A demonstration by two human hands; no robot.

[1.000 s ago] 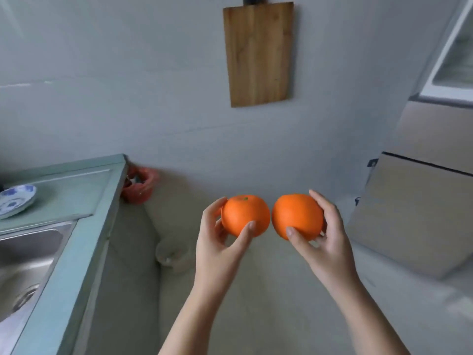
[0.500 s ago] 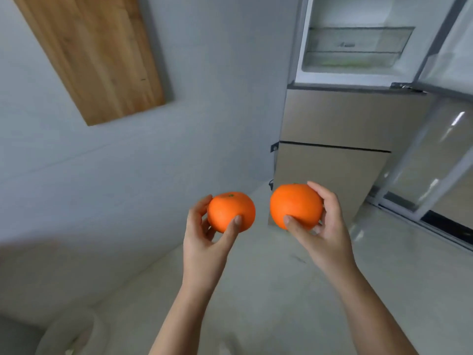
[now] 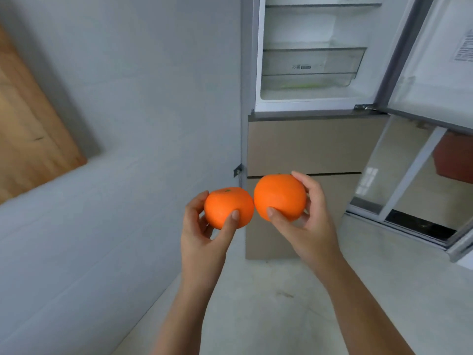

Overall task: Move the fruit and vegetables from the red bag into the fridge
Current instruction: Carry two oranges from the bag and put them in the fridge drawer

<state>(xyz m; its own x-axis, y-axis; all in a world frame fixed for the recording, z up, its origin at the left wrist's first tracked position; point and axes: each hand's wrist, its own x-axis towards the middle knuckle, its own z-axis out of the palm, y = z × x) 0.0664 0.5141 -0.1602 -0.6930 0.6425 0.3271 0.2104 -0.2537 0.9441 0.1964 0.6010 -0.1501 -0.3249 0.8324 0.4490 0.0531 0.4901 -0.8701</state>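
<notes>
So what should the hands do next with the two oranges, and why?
Probably lift both forward into the open fridge. The left hand holds one orange, the right hand another, and the fridge's door is already open.

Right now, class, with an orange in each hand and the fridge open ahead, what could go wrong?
1. Both hands are full: the left hand and right hand hold each orange only by the fingertips, so the left orange or right orange might slip.
2. The oranges almost touch; a bump could loosen a hold.
3. The open fridge door juts out and could catch an arm.
</notes>
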